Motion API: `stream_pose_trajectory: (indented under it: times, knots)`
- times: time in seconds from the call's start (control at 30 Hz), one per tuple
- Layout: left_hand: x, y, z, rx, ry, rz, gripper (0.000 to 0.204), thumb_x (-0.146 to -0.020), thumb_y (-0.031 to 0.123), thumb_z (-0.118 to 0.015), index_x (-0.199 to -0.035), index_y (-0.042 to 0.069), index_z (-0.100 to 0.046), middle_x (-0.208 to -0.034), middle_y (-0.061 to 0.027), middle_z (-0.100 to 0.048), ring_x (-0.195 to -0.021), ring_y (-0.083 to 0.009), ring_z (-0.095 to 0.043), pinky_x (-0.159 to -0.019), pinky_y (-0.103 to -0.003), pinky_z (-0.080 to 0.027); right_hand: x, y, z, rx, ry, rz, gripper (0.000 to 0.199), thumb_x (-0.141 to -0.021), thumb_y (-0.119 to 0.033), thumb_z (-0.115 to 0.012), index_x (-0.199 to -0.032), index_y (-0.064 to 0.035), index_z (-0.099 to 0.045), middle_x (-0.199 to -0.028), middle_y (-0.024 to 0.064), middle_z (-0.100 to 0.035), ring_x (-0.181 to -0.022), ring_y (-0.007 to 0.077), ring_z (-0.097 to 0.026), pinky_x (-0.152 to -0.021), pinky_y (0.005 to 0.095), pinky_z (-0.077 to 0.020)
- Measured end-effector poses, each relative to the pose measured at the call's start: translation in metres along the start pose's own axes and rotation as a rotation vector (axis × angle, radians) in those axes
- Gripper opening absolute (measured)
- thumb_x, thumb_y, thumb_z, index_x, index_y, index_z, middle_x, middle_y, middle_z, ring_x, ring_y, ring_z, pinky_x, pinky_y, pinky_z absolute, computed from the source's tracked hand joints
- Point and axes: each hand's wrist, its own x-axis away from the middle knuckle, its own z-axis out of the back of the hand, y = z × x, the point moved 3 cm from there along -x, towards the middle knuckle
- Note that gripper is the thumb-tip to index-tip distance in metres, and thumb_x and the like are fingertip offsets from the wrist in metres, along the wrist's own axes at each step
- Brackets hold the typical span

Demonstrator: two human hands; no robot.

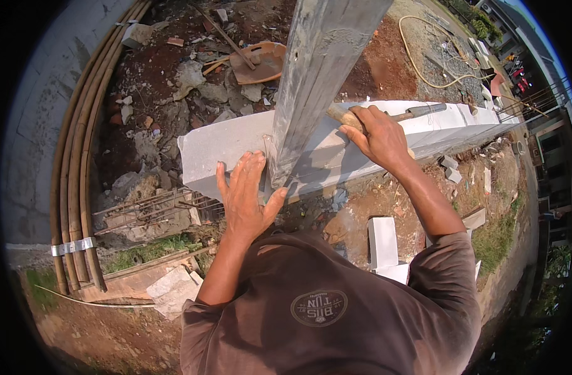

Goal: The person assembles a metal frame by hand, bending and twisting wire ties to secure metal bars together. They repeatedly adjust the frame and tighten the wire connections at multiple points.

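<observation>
A pale grey lightweight block [218, 142] lies on top of a low wall, against the left side of an upright grey concrete post [320, 69]. My left hand [242, 197] rests on the block's near edge close to the foot of the post, fingers spread and holding nothing. To the right of the post, my right hand [381, 136] is closed around a thick wooden piece [345, 117], like a handle or mallet; most of it is hidden by the palm. Just beyond that hand, a tool with a grey tube-like end [426, 110] lies on the wall of white blocks [433, 128].
Bamboo poles [80, 169] lean along a grey wall at left. Behind lie rubble [189, 78] and a shallow pan [261, 62] with a long-handled tool. Thin steel bars [145, 206] stick out left of the wall. Loose white blocks [383, 242] and a hose [417, 78] lie right.
</observation>
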Motion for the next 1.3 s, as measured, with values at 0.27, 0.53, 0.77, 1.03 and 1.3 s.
stream_pose_trajectory:
  times: [0.27, 0.53, 0.77, 1.03, 1.3]
  knots:
    - [0.016, 0.004, 0.03, 0.09, 0.121, 0.091, 0.041, -0.089, 0.018, -0.055, -0.126, 0.001, -0.05, -0.129, -0.0157, -0.054, -0.122, -0.0307, -0.048, -0.111, -0.053, -0.014, 0.025, -0.006, -0.025, -0.089, 0.025, 0.016, 0.047, -0.085, -0.045, -0.061, -0.115, -0.0081, -0.061, -0.09, 0.0103, -0.056, -0.088, 0.0276, -0.054, -0.079, 0.0404, -0.0424]
    - [0.028, -0.018, 0.053, 0.251, 0.296, 0.278, 0.041, -0.096, 0.019, -0.047, -0.128, -0.005, -0.046, -0.127, -0.0185, -0.052, -0.119, -0.0285, -0.048, -0.103, -0.042, -0.034, 0.044, 0.092, 0.041, -0.213, 0.393, -0.405, 0.029, -0.088, -0.032, -0.062, -0.099, -0.0061, -0.068, -0.094, 0.0111, -0.061, -0.09, 0.0282, -0.058, -0.084, 0.0394, -0.0402]
    - [0.012, -0.047, 0.077, 0.145, 0.428, 0.372, 0.037, -0.1, 0.019, -0.043, -0.129, -0.004, -0.045, -0.126, -0.0172, -0.053, -0.117, -0.0269, -0.051, -0.101, -0.036, -0.039, 0.13, 0.32, 0.065, -0.04, 0.695, -1.095, 0.037, -0.087, -0.035, -0.058, -0.109, -0.0065, -0.065, -0.108, 0.0195, -0.062, -0.102, 0.0333, -0.059, -0.088, 0.0423, -0.0451]
    - [-0.053, -0.03, 0.062, -0.501, -0.096, -0.021, 0.043, -0.092, 0.023, -0.055, -0.124, -0.005, -0.05, -0.123, -0.0263, -0.052, -0.117, -0.0403, -0.046, -0.103, -0.047, -0.034, 0.117, 0.443, 0.071, 0.197, 0.539, -1.392, 0.042, -0.089, -0.035, -0.054, -0.123, -0.0108, -0.057, -0.12, 0.016, -0.056, -0.114, 0.0316, -0.053, -0.095, 0.0449, -0.0402]
    - [-0.021, -0.14, 0.041, -0.468, -0.206, 0.318, 0.042, -0.084, 0.018, -0.063, -0.121, 0.0, -0.055, -0.12, -0.0203, -0.055, -0.113, -0.0313, -0.051, -0.098, -0.04, -0.039, 0.12, 0.538, 0.048, 0.279, 0.429, -1.44, 0.046, -0.089, -0.036, -0.051, -0.128, -0.0132, -0.054, -0.126, 0.0175, -0.054, -0.116, 0.036, -0.051, -0.096, 0.0485, -0.0404]
